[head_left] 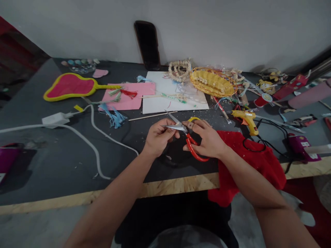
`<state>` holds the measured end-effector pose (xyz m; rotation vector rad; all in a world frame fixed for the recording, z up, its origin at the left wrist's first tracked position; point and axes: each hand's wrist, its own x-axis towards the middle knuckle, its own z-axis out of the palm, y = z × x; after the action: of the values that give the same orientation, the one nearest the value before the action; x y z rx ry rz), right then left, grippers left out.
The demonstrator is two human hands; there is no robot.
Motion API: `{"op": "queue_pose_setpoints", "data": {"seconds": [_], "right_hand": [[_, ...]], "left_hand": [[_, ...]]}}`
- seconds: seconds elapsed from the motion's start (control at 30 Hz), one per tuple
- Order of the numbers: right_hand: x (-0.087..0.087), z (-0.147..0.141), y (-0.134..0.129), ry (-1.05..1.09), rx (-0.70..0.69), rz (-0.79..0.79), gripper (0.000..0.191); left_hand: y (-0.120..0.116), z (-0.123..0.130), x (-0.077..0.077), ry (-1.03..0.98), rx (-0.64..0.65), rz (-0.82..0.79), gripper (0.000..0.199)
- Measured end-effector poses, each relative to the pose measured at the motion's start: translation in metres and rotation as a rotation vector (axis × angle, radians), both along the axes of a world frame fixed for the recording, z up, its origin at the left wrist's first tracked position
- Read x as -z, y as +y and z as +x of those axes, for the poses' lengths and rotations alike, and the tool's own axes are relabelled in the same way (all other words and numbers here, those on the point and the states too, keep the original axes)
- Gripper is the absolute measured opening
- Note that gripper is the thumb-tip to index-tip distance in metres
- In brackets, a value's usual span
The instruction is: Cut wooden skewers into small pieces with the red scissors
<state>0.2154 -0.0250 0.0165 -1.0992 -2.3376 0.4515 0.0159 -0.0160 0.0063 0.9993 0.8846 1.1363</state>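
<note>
My right hand (208,137) grips a pair of scissors (191,146) with red and yellow handles. Their blades are spread apart and point left, toward my left hand (158,137). The fingers of that hand are pinched together beside the blades. A small pale bit shows between the blades near its fingertips, too small to name. Under the hands lies the dark tabletop (134,168), dotted with scraps. Just beyond them is a thin wooden stick (152,116).
A red cloth (250,165) hangs over the front edge at right, near a yellow glue gun (247,120). Behind are a wicker basket (213,82), a white board (155,105) and a leaning phone (148,44). At left lie a pink fan (71,88), blue tassels (113,115) and white cables (97,155).
</note>
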Motion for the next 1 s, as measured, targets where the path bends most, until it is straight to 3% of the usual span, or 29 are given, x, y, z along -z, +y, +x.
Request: {"op": "queue_pose_setpoints", "data": {"seconds": [0.57, 1.0], "right_hand": [[0.000, 0.000, -0.003, -0.023, 0.032, -0.016, 0.069], [0.003, 0.002, 0.002, 0.019, -0.033, 0.008, 0.072]], "left_hand": [[0.000, 0.001, -0.003, -0.022, -0.004, -0.028, 0.030], [0.001, -0.004, -0.012, -0.111, 0.185, -0.182, 0.034]]}}
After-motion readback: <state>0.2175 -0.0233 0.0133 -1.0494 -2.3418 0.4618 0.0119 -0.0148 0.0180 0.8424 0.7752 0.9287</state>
